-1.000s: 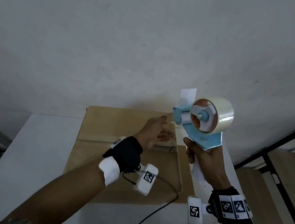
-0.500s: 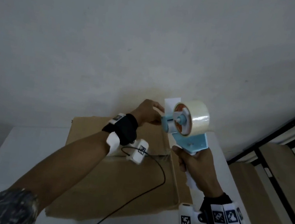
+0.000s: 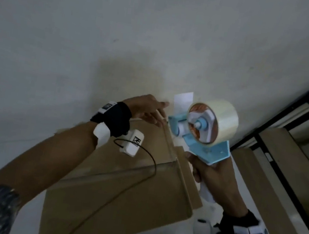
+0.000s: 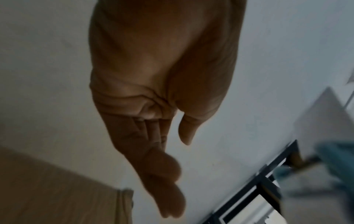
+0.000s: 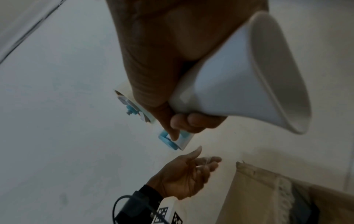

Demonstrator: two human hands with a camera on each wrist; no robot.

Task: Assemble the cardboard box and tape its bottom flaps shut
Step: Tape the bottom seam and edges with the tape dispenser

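Note:
The brown cardboard box lies on the white table, with clear tape along its seams. My right hand grips the white handle of the blue tape dispenser, held up over the box's far right corner. The dispenser carries a clear tape roll. My left hand reaches over the far box edge, close to the dispenser's front. Its fingers are stretched out and I see nothing firmly held. In the left wrist view, the left hand shows straight fingers above the box.
The white table runs left of the box, against a plain grey wall. A black-framed shelf unit with wooden boards stands at the right. A thin black cable trails from my left wrist across the box.
My left hand rose off the box top to the dispenser's front, closed there, and now has its fingers stretched out. The right hand kept the dispenser raised.

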